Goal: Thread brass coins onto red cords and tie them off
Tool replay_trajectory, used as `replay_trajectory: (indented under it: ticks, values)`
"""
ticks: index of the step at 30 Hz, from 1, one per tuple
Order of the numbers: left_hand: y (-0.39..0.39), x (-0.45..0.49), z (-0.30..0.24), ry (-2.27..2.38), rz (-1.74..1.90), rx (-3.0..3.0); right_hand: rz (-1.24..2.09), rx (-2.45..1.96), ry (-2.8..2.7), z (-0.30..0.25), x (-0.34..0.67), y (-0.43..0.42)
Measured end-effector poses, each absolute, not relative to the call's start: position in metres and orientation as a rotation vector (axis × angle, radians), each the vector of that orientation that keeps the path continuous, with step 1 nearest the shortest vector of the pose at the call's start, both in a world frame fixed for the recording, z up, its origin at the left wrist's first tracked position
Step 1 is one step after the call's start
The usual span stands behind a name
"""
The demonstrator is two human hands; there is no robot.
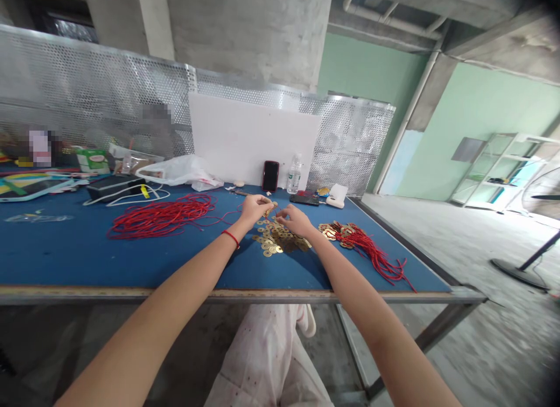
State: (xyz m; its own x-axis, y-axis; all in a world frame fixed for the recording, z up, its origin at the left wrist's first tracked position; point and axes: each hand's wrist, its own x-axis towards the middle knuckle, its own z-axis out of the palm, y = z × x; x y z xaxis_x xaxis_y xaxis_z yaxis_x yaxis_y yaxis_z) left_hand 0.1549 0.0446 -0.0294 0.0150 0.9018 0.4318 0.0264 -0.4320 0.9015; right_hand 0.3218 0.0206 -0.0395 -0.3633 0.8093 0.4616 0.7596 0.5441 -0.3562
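Two hands over a blue worktop [65,261], in a room with a green wall [464,133]: we find left fingers [266,204] clamped on a brass coin [274,204]; right hand [297,220] just above the coin pile [273,241], its closure undeterminable.

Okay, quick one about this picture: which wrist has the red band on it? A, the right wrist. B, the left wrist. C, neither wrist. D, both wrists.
B. The red cord band circles the wrist just behind the left hand, while the wrist behind the right hand is bare.
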Motion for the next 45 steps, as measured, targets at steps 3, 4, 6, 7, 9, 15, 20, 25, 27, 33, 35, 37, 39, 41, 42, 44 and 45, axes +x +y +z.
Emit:
replay_trajectory:
  ticks: [3, 4, 6, 7, 9, 15, 20, 25, 27, 33, 35, 37, 39, 41, 42, 44, 45]
  values:
    - [0.043, 0.156, -0.029, 0.991, 1.508, 1.561, 0.324, -1.227, -2.203, -0.039, 0.321, 0.022]
    - [0.042, 0.156, -0.028, 0.993, 1.509, 1.551, 0.427, -1.199, -2.205, -0.038, 0.321, 0.022]
    - [0.04, 0.155, -0.027, 0.998, 1.504, 1.491, 0.629, -1.136, -2.147, -0.034, 0.323, 0.021]
    - [0.04, 0.154, -0.026, 1.005, 1.499, 1.442, 0.715, -1.108, -2.085, -0.032, 0.324, 0.02]
    - [0.039, 0.151, -0.025, 1.029, 1.482, 1.335, 0.845, -1.051, -1.918, -0.026, 0.328, 0.018]
    - [0.042, 0.146, -0.025, 0.993, 1.457, 1.188, 1.102, -0.698, -1.461, -0.007, 0.341, 0.013]
    - [0.042, 0.147, -0.026, 0.997, 1.427, 1.209, 1.115, -0.559, -1.321, -0.001, 0.345, 0.01]
    - [0.041, 0.149, -0.027, 1.042, 1.468, 1.27, 1.165, -0.455, -1.119, -0.002, 0.348, 0.015]
    - [0.04, 0.149, -0.027, 1.047, 1.472, 1.275, 1.115, -0.476, -1.072, -0.003, 0.349, 0.018]
    - [0.039, 0.148, -0.027, 1.034, 1.498, 1.349, 0.884, -0.624, -0.972, -0.008, 0.346, 0.024]
    - [0.041, 0.148, -0.028, 1.034, 1.509, 1.363, 0.838, -0.652, -0.993, -0.009, 0.343, 0.023]
    - [0.042, 0.148, -0.029, 1.045, 1.507, 1.381, 0.782, -0.695, -1.116, -0.01, 0.337, 0.02]
    - [0.043, 0.149, -0.031, 1.065, 1.504, 1.411, 0.712, -0.741, -1.295, -0.012, 0.331, 0.016]
    - [0.044, 0.149, -0.032, 1.07, 1.505, 1.458, 0.657, -0.764, -1.472, -0.015, 0.324, 0.012]
    - [0.045, 0.149, -0.032, 1.066, 1.506, 1.482, 0.638, -0.763, -1.55, -0.017, 0.321, 0.01]
    - [0.045, 0.15, -0.033, 1.051, 1.51, 1.512, 0.612, -0.748, -1.674, -0.021, 0.316, 0.008]
    - [0.045, 0.15, -0.033, 1.044, 1.512, 1.517, 0.607, -0.744, -1.722, -0.023, 0.315, 0.007]
